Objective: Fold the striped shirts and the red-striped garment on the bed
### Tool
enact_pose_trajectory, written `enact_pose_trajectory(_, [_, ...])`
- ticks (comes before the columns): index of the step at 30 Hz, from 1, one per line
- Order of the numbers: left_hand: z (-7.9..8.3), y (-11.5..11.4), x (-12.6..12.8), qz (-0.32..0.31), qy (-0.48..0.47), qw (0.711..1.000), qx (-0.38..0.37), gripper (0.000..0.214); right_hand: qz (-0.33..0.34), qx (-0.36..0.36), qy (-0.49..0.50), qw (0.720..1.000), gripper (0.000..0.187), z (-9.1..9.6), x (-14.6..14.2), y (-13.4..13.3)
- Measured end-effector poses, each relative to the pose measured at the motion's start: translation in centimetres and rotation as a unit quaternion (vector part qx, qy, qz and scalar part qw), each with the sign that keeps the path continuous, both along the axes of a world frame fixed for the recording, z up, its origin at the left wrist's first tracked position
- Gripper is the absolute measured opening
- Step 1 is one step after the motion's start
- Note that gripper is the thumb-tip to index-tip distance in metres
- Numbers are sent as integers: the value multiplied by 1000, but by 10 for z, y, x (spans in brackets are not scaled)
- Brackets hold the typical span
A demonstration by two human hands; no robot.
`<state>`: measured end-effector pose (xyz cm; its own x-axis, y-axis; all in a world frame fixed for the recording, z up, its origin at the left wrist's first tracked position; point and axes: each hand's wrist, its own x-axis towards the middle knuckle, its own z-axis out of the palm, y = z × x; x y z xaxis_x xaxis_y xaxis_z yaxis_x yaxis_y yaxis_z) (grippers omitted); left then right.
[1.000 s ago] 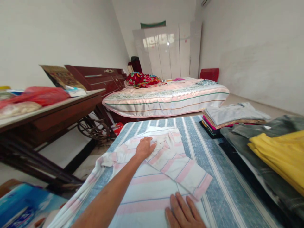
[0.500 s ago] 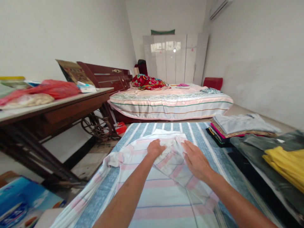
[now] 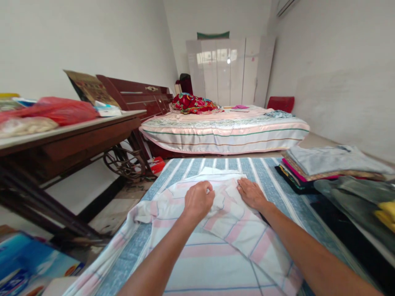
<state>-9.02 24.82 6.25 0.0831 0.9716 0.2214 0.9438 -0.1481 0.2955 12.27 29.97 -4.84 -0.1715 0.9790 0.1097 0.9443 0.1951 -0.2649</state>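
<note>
A white long-sleeved shirt (image 3: 212,250) with pink bands and thin blue stripes lies spread on a blue-and-white striped cover. Its collar end points away from me. One sleeve trails off to the left; the right side is folded over at a slant across the body. Near the collar, my left hand (image 3: 199,199) is closed in a pinch, with a bit of pale shirt cloth at the fingertips. My right hand (image 3: 251,193) rests flat on the folded right edge by the shoulder, fingers stretched out.
Folded clothes (image 3: 333,162) are stacked to the right, with dark green trousers (image 3: 361,201) and a yellow garment (image 3: 387,216) nearer me. On the left stands a sewing-machine table (image 3: 68,142) bearing a red plastic bag (image 3: 61,111). A larger bed (image 3: 225,137) is beyond.
My left hand has risen slightly and curled into a tighter pinch. My right hand has flattened onto the folded edge. The view has shifted a little to the left.
</note>
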Motion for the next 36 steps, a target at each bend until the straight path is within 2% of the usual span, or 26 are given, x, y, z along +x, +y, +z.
enact_pose_trajectory(2, [-3, -3, -3, 5, 19, 1000, 18, 12, -1, -1, 0, 1000, 49, 1, 0, 1])
enact_pose_trajectory(6, [-19, -1, -10, 28, 93, 995, -14, 14, -2, -2, -3, 1000, 48, 4, -1, 0])
enact_pose_trajectory(10, [-29, -1, -14, 10, 135, 990, 26, 16, 4, -2, -5, 1000, 47, 4, -1, 0])
enact_pose_trajectory(18, [-34, -17, -14, -52, 117, 990, 67, 16, 2, -5, 4, 1000, 46, 6, -2, -2])
enact_pose_trajectory(24, [-38, -37, -20, -84, 88, 984, 129, 21, -13, 24, 23, 999, 45, 30, 3, -8])
enact_pose_trajectory(26, [-38, -46, -24, -98, 87, 982, 133, 20, -16, 32, 24, 999, 43, 38, 6, -22])
enact_pose_trajectory(29, [-36, -64, -30, -123, 84, 981, 126, 19, -5, 22, 16, 1000, 39, 44, 11, -57])
enact_pose_trajectory(33, [-32, -98, -37, -146, 73, 982, 99, 20, -14, -7, 4, 1000, 37, 41, 19, -112])
enact_pose_trajectory(36, [-29, -132, -39, -161, 59, 982, 78, 18, -41, -28, -4, 999, 39, 36, 26, -141])
